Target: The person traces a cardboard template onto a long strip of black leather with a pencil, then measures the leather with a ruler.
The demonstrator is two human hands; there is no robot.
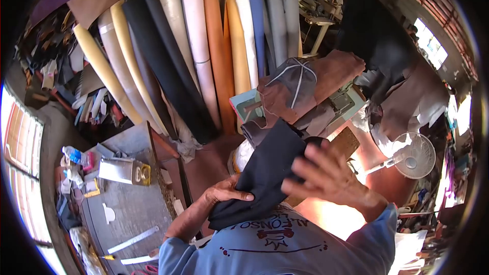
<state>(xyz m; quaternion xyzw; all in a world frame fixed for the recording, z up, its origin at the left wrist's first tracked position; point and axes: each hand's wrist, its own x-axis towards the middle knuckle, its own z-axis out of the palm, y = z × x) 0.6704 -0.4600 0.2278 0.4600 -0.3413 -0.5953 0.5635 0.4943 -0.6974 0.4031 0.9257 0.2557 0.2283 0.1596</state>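
A folded black cloth-like piece (pixel 265 173) is held up in front of the chest of the blue shirt. My left hand (pixel 229 191) grips its lower left side, with the thumb on top and the other fingers hidden underneath. Over the right edge of the black piece is my right hand (pixel 326 175), blurred by motion, its fingers spread apart. Behind the black piece, a brown leather sheet (pixel 326 79) lies over a green-topped table (pixel 347 103), with a dark cap (pixel 294 79) on it.
Rolls of material (pixel 209 46) lean along the back. At left a grey worktable (pixel 127 214) bears a metal can (pixel 124 171), a bottle (pixel 75 155) and a ruler (pixel 133 239). A white fan (pixel 413 157) stands at right, below dark hanging sheets (pixel 377 40).
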